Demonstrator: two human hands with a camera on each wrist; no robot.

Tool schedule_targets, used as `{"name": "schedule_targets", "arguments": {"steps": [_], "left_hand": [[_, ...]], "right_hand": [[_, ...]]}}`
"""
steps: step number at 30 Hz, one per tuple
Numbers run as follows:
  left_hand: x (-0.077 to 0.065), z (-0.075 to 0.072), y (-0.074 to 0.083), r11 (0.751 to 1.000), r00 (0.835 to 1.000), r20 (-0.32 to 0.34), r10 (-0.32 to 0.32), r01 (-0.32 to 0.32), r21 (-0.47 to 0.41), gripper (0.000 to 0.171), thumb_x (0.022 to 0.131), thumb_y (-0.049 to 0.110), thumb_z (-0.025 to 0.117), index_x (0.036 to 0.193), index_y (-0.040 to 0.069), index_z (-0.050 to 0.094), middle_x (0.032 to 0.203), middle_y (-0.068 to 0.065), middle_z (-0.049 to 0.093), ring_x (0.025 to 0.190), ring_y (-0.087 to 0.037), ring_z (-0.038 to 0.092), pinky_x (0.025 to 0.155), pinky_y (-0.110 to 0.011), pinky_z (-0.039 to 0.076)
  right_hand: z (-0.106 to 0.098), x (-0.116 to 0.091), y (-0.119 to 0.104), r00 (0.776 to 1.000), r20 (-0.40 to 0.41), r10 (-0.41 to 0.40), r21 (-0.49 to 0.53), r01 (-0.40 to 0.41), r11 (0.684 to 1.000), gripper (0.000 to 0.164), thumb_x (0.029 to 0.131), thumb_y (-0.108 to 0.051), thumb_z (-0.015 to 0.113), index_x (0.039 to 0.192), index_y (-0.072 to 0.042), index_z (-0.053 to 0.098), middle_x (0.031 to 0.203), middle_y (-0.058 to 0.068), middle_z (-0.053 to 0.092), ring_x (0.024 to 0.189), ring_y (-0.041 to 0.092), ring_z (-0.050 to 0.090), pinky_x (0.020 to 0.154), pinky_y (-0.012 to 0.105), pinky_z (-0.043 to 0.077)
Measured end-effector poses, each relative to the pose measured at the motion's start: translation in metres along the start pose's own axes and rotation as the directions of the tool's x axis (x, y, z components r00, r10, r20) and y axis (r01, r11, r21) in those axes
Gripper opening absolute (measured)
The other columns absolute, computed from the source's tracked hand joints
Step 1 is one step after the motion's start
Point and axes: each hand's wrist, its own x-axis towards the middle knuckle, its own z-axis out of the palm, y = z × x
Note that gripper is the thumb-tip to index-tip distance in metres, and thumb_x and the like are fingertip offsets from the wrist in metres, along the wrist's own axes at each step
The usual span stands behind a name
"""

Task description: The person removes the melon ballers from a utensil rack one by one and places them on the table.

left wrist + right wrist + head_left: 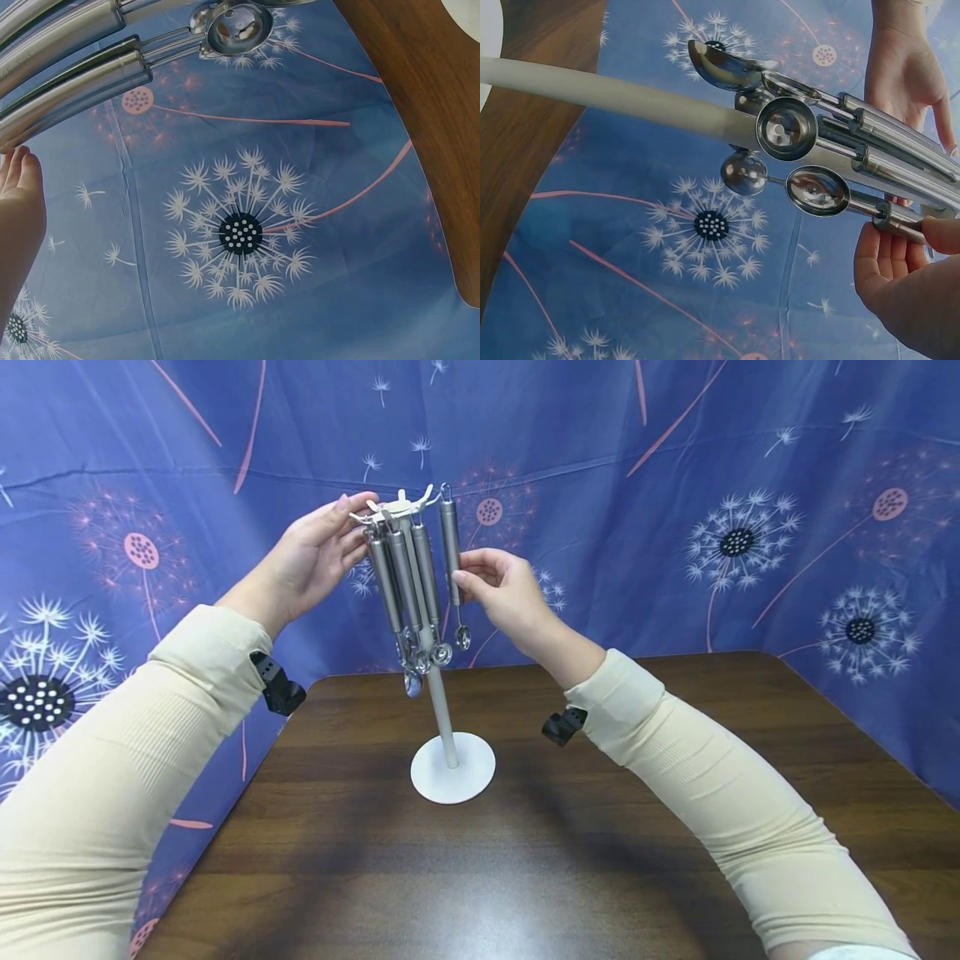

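Observation:
My right hand (510, 593) pinches the thick handle of a small round-bowled metal spoon (450, 531) between thumb and fingers. This spoon hangs upright, its top loop close beside a rack arm tip and its bowl (817, 190) downward. Several similar metal spoons (405, 577) hang from the curved arms of a white rack (442, 710). At the rack's left, my left hand (318, 556) is raised with fingers extended, fingertips right by the top arms and partly behind them. In the right wrist view, the left hand's palm (907, 82) shows beyond the handles.
The rack's round white base (431, 781) stands on a dark wooden table (637, 827), near its far edge. Behind hangs a blue curtain (585, 468) printed with dandelions. A black wrist strap mount (277, 685) sits at the left cuff, another (564, 727) at the right.

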Motion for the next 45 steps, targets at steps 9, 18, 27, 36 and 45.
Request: {"name": "schedule_targets", "arguments": {"steps": [9,18,27,36,45], "left_hand": [[-0.002,-0.002,0.002,1.000,0.998,-0.066,0.008,-0.007,0.011,0.051,0.102,0.026,0.047,0.145,0.000,0.037,0.142,-0.011,0.046,0.147,-0.026,0.026,0.123,-0.032,0.022],[-0.001,0.001,0.004,0.999,0.990,-0.144,-0.002,-0.004,-0.042,0.031,0.101,0.023,0.051,0.124,0.004,0.058,0.119,-0.005,0.063,0.144,-0.026,0.032,0.122,-0.032,0.026],[0.001,0.003,0.002,0.995,0.986,-0.164,0.004,-0.020,-0.093,0.018,0.102,0.013,0.049,0.112,0.005,0.061,0.113,-0.005,0.066,0.110,-0.014,0.063,0.116,-0.028,0.035],[0.001,0.003,0.003,0.997,0.990,-0.141,-0.024,0.014,-0.072,0.030,0.104,0.013,0.041,0.131,0.004,0.051,0.139,-0.010,0.052,0.129,-0.017,0.051,0.117,-0.027,0.032],[-0.002,0.003,0.001,0.998,0.988,-0.154,-0.001,-0.008,-0.058,0.023,0.103,0.015,0.045,0.119,0.007,0.059,0.114,-0.002,0.065,0.119,-0.014,0.058,0.120,-0.029,0.029]], "right_hand": [[-0.006,-0.006,0.006,1.000,-0.007,0.006,-0.029,-0.006,1.000,0.027,0.096,-0.007,0.060,0.120,0.005,0.060,0.101,0.009,0.064,0.080,0.009,0.061,0.081,0.024,0.056],[-0.013,-0.015,0.016,1.000,-0.002,0.020,-0.041,-0.020,0.999,0.028,0.094,-0.004,0.061,0.120,0.005,0.059,0.101,0.009,0.063,0.079,0.008,0.059,0.077,0.024,0.056],[-0.017,-0.024,0.028,0.999,-0.007,0.051,-0.054,-0.051,0.997,0.028,0.093,-0.003,0.062,0.120,0.005,0.060,0.103,0.013,0.065,0.079,0.008,0.060,0.077,0.023,0.056],[-0.021,-0.031,0.040,0.994,-0.014,0.107,-0.069,-0.108,0.992,0.029,0.093,-0.005,0.063,0.121,0.004,0.059,0.106,0.014,0.065,0.083,0.009,0.061,0.079,0.024,0.057],[-0.023,-0.043,0.052,0.981,0.001,0.196,-0.059,-0.196,0.979,0.030,0.093,-0.006,0.064,0.120,0.005,0.059,0.098,0.007,0.062,0.089,0.018,0.062,0.084,0.029,0.058]]}}
